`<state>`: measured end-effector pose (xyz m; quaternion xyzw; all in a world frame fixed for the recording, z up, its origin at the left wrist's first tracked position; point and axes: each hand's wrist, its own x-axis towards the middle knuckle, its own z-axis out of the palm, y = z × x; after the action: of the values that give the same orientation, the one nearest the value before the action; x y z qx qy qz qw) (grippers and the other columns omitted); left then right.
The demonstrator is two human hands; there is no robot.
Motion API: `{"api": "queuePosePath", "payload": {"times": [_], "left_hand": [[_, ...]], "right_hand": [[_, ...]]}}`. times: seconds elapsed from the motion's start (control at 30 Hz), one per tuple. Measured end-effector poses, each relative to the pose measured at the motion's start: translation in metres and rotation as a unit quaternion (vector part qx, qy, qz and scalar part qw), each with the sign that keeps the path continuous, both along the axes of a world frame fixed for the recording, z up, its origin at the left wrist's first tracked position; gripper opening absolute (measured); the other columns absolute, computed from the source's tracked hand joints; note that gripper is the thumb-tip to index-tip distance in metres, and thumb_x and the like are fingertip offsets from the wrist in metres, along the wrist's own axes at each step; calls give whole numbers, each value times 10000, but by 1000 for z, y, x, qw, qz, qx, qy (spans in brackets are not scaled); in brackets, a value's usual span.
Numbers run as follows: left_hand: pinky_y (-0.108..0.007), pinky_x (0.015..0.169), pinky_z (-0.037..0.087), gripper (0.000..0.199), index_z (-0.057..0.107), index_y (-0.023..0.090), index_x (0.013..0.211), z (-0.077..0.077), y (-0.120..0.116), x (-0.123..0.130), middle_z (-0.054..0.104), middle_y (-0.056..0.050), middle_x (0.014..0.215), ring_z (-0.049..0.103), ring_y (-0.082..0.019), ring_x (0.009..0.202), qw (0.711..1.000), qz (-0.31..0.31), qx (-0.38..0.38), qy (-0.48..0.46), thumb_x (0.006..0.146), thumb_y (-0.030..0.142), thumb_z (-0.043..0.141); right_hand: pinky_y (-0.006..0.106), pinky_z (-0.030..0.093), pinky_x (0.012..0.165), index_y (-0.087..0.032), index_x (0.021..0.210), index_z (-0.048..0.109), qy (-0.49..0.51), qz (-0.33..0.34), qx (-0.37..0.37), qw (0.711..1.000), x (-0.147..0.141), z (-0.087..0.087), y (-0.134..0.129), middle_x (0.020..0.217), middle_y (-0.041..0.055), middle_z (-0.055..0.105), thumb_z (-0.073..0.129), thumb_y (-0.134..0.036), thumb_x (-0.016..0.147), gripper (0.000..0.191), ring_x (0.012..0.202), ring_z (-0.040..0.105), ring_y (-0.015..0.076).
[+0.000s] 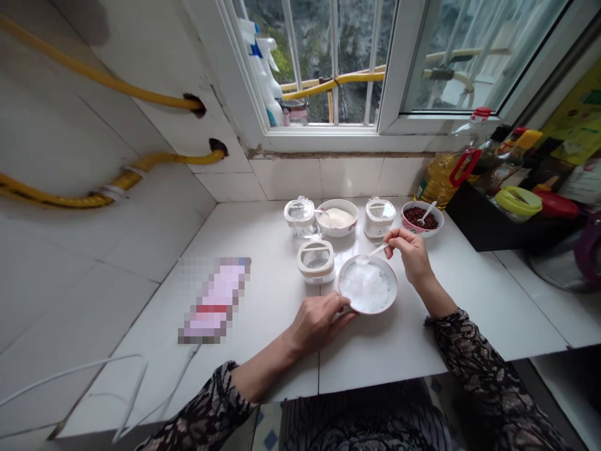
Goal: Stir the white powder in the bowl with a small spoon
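My left hand [322, 318] grips the near-left rim of a bowl [393, 299] of white granules [369, 289]. Between the thumb and fingers of my right hand [407, 252] is the handle of a small white spoon [375, 252], its head low over the far side of the granules. Just left of the bowl stands a lidded seasoning jar [315, 262]. Two similar jars, one clear [300, 216] and one white [379, 217], are farther back. Between them sits a bowl of pale powder or grains [337, 218] with a spoon in it.
A bowl of dark red pieces [421, 218] with a spoon stands at the back right, beside a black box [483, 219] and an oil bottle [446, 163]. A blurred-out phone-like object [216, 300] with a white cable [181, 369] lies left. The counter's front edge is close to me.
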<state>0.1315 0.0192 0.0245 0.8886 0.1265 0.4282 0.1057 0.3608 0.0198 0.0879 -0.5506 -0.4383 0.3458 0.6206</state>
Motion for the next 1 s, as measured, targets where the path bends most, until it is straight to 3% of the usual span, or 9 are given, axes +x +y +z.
{"api": "queuePosePath", "payload": {"times": [0.17, 0.3, 0.4, 0.47, 0.5, 0.63, 0.7, 0.8, 1.0], "left_hand": [[-185, 505, 480, 118, 532, 165, 942, -1, 0, 0, 622, 11, 670, 611, -100, 534, 1000, 3, -5, -2, 973, 278, 542], [-183, 508, 476, 130, 536, 159, 934, 0, -1, 0, 624, 6, 666, 616, -101, 537, 1000, 4, -7, -2, 979, 281, 530], [-184, 505, 472, 145, 538, 157, 912, 0, -1, 0, 619, 7, 661, 616, -101, 533, 1000, 9, -3, -1, 978, 286, 535], [-184, 502, 472, 154, 535, 161, 903, 0, -1, 0, 616, 13, 658, 611, -97, 528, 1000, 14, -3, 4, 980, 294, 533], [-183, 500, 471, 155, 535, 163, 905, -1, -1, 0, 615, 16, 656, 608, -95, 527, 1000, 14, -3, 6, 984, 297, 528], [-185, 492, 473, 145, 532, 163, 939, 0, -1, 0, 618, 14, 662, 608, -95, 530, 1000, 7, -2, -1, 992, 296, 511], [-187, 492, 480, 132, 531, 162, 946, 0, -1, 0, 620, 12, 666, 609, -98, 531, 1000, 4, -3, -6, 987, 287, 521], [-189, 496, 489, 115, 532, 160, 954, -1, 0, 0, 622, 10, 672, 611, -99, 534, 1000, 1, -7, -3, 978, 273, 537], [-189, 491, 488, 109, 537, 164, 961, -2, 0, 0, 623, 15, 673, 607, -98, 533, 1000, -2, -16, -5, 965, 272, 556]], "right_hand": [[296, 480, 642, -191, 779, 599, 11, 50, 17, 999, -19, 5, -6, 561, -22, 620, 578, -273, 761, 86, 571, 596, 143], [328, 507, 750, -208, 943, 561, -140, 75, 97, 982, -45, 5, -12, 780, 29, 700, 515, -267, 907, 83, 752, 670, 169], [383, 467, 869, -208, 933, 567, -367, 104, 196, 903, -56, 1, -12, 832, 47, 713, 454, -143, 931, 130, 800, 652, 179], [394, 448, 896, -206, 911, 570, -452, 115, 248, 849, -57, 1, -11, 820, 41, 715, 433, -84, 920, 184, 763, 629, 173], [388, 449, 887, -206, 914, 569, -462, 109, 263, 840, -56, 2, -11, 818, 37, 715, 432, -71, 918, 192, 749, 622, 169], [340, 467, 774, -218, 926, 573, -397, 29, 247, 883, -38, 11, -15, 734, 4, 693, 504, -102, 894, 139, 752, 613, 180], [329, 460, 708, -228, 841, 578, -394, -18, 227, 890, -25, 15, -17, 669, -7, 655, 519, -101, 848, 141, 696, 585, 184], [341, 444, 710, -226, 737, 558, -439, -38, 233, 867, -10, 16, -18, 600, -25, 596, 495, -86, 788, 162, 587, 533, 164], [361, 410, 771, -211, 710, 540, -527, -3, 236, 816, -6, 9, -16, 551, -34, 555, 474, -117, 783, 136, 525, 482, 143]]}}
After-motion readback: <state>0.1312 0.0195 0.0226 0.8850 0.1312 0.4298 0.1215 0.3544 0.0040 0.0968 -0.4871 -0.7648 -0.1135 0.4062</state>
